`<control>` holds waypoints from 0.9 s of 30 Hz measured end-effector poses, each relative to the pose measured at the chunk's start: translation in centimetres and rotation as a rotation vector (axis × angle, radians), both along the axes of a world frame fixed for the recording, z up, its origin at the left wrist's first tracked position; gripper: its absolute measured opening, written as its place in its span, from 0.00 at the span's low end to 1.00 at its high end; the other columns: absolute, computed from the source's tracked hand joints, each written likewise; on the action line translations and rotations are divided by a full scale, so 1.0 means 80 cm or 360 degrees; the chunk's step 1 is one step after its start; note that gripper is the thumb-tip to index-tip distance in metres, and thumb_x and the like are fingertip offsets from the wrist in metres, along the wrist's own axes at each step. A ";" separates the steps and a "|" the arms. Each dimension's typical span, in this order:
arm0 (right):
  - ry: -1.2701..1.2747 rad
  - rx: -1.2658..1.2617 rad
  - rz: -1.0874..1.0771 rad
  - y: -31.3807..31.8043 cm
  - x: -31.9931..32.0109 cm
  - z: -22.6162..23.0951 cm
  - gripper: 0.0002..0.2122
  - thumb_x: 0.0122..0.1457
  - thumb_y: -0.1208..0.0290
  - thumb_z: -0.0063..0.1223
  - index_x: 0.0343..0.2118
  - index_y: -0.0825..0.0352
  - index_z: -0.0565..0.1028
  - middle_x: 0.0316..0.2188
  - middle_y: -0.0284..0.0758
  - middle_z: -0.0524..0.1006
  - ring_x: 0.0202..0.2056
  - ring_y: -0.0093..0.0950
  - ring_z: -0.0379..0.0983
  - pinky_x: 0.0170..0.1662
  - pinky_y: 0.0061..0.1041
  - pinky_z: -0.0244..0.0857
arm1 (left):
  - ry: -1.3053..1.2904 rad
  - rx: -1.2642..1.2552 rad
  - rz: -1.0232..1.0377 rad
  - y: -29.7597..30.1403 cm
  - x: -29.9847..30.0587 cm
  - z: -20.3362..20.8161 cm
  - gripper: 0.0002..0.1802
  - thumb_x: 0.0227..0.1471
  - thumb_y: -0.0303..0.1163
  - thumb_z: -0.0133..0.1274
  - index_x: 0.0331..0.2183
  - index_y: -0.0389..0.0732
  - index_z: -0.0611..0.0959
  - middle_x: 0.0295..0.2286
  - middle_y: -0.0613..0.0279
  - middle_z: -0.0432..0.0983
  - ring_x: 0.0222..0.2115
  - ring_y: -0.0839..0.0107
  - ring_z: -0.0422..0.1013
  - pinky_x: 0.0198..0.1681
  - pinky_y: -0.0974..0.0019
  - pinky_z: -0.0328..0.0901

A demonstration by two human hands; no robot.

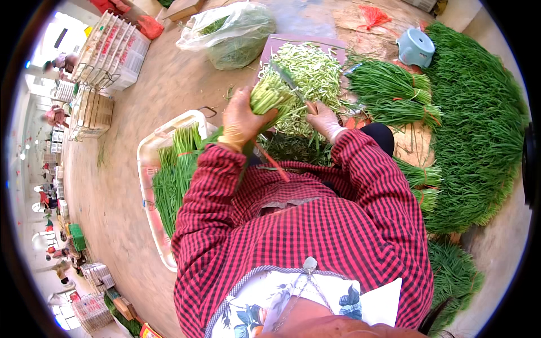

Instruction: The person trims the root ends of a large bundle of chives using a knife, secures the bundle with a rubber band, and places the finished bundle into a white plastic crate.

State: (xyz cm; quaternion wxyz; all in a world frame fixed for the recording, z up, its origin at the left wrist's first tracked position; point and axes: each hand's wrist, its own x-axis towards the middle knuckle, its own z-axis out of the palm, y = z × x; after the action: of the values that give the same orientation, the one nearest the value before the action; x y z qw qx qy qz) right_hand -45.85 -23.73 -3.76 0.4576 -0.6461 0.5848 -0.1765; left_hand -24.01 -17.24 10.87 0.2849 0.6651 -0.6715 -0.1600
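Observation:
My left hand [241,119] is closed around a bunch of green chives [271,96], its pale cut ends pointing up and away from me. The leaves hang down toward my lap, partly hidden by my sleeve. In my right hand [323,120] is a knife [291,82], gripped by the handle, with its blade slanting up-left close beside the stem ends. Beyond both hands, a heap of short pale stem pieces [311,67] covers most of a purple board [336,50]. A red tie strip [273,163] dangles below the left hand.
To my left stands a white crate [147,197] with bundled chives [172,188]. Tied bunches [389,84] lie right of the board, near a blue stool [416,47] and a large chive pile [473,135]. A filled plastic bag [239,36] sits ahead; stacked crates [112,50] stand far left.

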 end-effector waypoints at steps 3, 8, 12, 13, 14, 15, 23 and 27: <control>-0.0406 0.0317 -0.0114 0.014 -0.018 0.039 0.21 0.58 0.55 0.52 0.49 0.62 0.72 0.33 0.42 0.78 0.38 0.39 0.76 0.43 0.36 0.67 | -0.0425 0.0089 0.0164 -0.032 -0.021 -0.059 0.35 0.33 0.48 0.69 0.43 0.40 0.79 0.36 0.48 0.75 0.41 0.52 0.73 0.44 0.53 0.68; 0.0270 -0.0537 0.0045 0.031 -0.071 0.066 0.19 0.61 0.57 0.47 0.51 0.62 0.71 0.35 0.48 0.78 0.39 0.48 0.74 0.43 0.44 0.66 | -0.0749 0.0641 0.0257 -0.059 -0.050 -0.113 0.56 0.27 0.56 0.72 0.55 0.38 0.68 0.55 0.45 0.62 0.55 0.53 0.65 0.53 0.56 0.66; 0.0262 -0.0491 0.0183 0.063 -0.082 0.117 0.15 0.60 0.58 0.48 0.44 0.63 0.71 0.31 0.47 0.77 0.37 0.48 0.75 0.40 0.47 0.66 | -0.0818 0.0608 0.0200 -0.054 -0.057 -0.104 0.75 0.24 0.59 0.73 0.65 0.39 0.49 0.64 0.41 0.43 0.63 0.50 0.52 0.57 0.55 0.62; 0.0251 -0.0519 0.0202 0.069 -0.080 0.124 0.15 0.61 0.58 0.48 0.44 0.63 0.70 0.30 0.47 0.77 0.36 0.48 0.75 0.39 0.47 0.66 | -0.0818 0.0664 0.0197 -0.054 -0.059 -0.104 0.76 0.24 0.58 0.73 0.65 0.38 0.47 0.64 0.41 0.43 0.63 0.50 0.51 0.57 0.55 0.62; 0.0237 -0.0551 0.0218 0.075 -0.078 0.130 0.14 0.61 0.59 0.49 0.44 0.62 0.70 0.29 0.47 0.77 0.35 0.49 0.75 0.37 0.46 0.67 | -0.0821 0.0716 0.0193 -0.055 -0.061 -0.104 0.78 0.24 0.58 0.74 0.65 0.38 0.45 0.64 0.41 0.43 0.63 0.49 0.51 0.57 0.54 0.62; 0.0223 -0.0582 0.0235 0.079 -0.076 0.132 0.14 0.61 0.59 0.49 0.44 0.62 0.70 0.29 0.46 0.77 0.33 0.49 0.75 0.36 0.46 0.67 | -0.0823 0.0769 0.0190 -0.055 -0.063 -0.103 0.79 0.24 0.58 0.74 0.66 0.38 0.43 0.64 0.40 0.43 0.64 0.49 0.50 0.57 0.54 0.61; 0.0233 -0.0663 0.0332 0.087 -0.061 0.086 0.11 0.62 0.61 0.48 0.40 0.63 0.68 0.24 0.46 0.76 0.29 0.49 0.75 0.31 0.47 0.67 | -0.0773 0.1083 0.0206 -0.076 -0.051 -0.105 0.55 0.31 0.48 0.70 0.56 0.31 0.64 0.51 0.44 0.69 0.49 0.56 0.72 0.51 0.57 0.68; 0.0383 -0.0535 0.0408 0.080 -0.064 0.095 0.12 0.63 0.60 0.47 0.41 0.64 0.68 0.24 0.47 0.77 0.29 0.49 0.75 0.32 0.47 0.67 | -0.0739 0.1121 0.0220 -0.082 -0.050 -0.102 0.44 0.33 0.46 0.68 0.50 0.34 0.71 0.46 0.47 0.73 0.47 0.53 0.73 0.49 0.57 0.69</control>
State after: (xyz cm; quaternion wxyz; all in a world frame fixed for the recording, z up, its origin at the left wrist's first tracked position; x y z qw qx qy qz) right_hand -50.95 -17.32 3.88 0.2894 -0.7985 0.5108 -0.1334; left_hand -28.04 -23.78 2.69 -0.1084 0.7836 -0.5760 -0.2062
